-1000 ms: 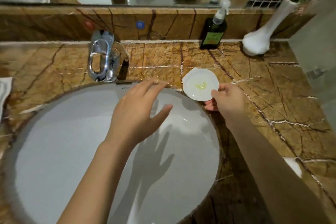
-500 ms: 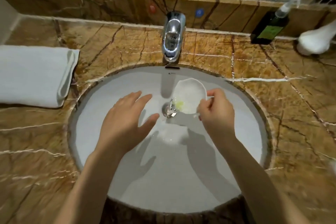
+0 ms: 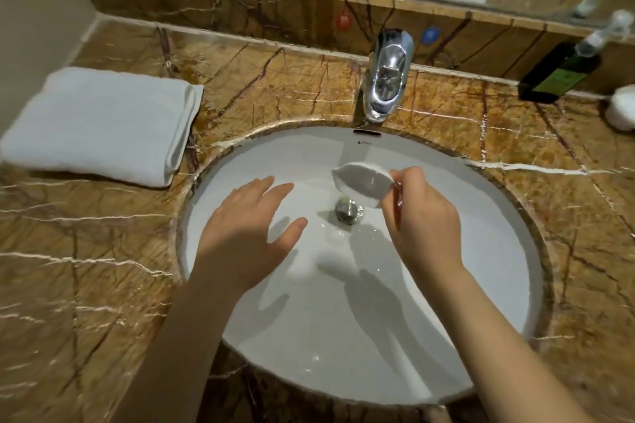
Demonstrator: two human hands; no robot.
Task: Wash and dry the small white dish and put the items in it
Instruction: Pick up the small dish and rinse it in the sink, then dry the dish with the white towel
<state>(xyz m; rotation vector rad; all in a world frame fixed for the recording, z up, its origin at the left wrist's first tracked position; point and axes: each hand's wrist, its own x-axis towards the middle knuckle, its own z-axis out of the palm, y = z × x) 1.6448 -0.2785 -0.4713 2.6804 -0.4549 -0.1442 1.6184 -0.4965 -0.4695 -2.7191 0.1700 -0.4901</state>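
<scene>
My right hand [image 3: 422, 216] grips the small white dish [image 3: 362, 184] by its right rim and holds it tipped over above the drain [image 3: 348, 211] of the white sink [image 3: 481, 251]. The dish shows its underside and sits below the chrome tap [image 3: 388, 75]. To the left of the dish, my left hand [image 3: 247, 233] hovers flat over the basin with fingers spread, holding nothing. A little water glistens around the drain.
A folded white towel [image 3: 99, 124] lies on the brown marble counter [image 3: 103, 268] at the left. A dark green pump bottle [image 3: 563, 72] and a white vase base [image 3: 622, 106] stand at the back right. A mirror runs along the back ledge.
My right hand carried the dish from the counter over the sink and has now tipped it so its underside faces up. My view shifted left and down over the basin.
</scene>
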